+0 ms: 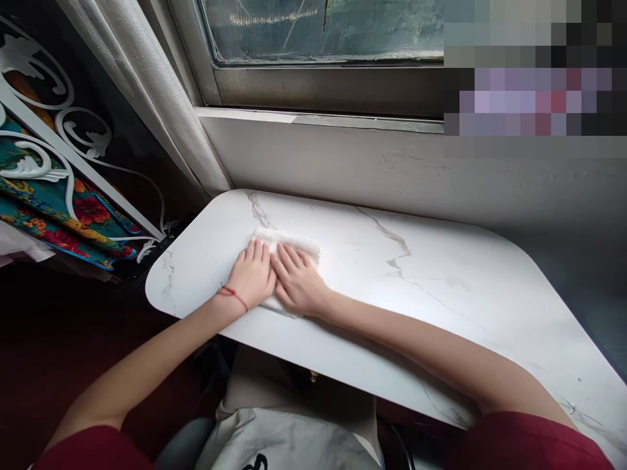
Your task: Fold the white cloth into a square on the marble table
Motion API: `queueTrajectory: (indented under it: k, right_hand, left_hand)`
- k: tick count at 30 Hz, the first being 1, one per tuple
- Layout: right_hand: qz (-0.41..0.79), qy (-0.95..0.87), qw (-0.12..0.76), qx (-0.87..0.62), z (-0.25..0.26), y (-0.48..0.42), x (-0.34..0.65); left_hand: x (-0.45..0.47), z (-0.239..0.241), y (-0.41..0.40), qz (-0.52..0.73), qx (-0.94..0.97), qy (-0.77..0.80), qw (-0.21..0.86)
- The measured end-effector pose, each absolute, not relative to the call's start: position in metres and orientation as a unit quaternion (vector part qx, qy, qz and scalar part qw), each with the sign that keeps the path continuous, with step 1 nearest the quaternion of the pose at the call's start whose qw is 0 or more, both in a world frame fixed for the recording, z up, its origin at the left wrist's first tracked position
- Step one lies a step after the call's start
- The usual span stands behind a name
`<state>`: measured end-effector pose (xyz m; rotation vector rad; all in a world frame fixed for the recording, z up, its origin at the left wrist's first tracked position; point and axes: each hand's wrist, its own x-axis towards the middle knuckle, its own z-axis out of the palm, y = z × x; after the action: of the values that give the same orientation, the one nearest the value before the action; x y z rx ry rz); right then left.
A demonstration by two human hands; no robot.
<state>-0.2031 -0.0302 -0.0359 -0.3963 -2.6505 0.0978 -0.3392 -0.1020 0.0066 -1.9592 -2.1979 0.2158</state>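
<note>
A folded white cloth [289, 237] lies flat on a white marble-patterned table [353, 261], left of its middle. My left hand [252, 274] presses down on the cloth's left part, palm down with fingers stretched out, and a red string bracelet [234, 297] circles that wrist. Beside it, my right hand [298, 277] rests flat on the cloth too, its fingers extended and pointing toward the window. The two hands touch near the thumbs. Both cover much of the cloth, while its far edge and a bit of its near edge show.
Behind the table, a wall [343, 156] rises to a window [323, 32]. A pale curtain [147, 85] hangs at the left, near a white scrolled metal frame [83, 156] with floral fabric [88, 212]. A light-coloured cloth item [294, 437] sits below the near edge.
</note>
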Motion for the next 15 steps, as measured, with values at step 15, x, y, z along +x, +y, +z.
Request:
queueTrajectory:
  k: [15]
  right_hand:
    - [-0.013,-0.958,0.188,-0.218,-0.035,0.104,-0.176]
  left_hand:
    - [-0.304,-0.003,0.043,0.019,-0.648,-0.756,0.086]
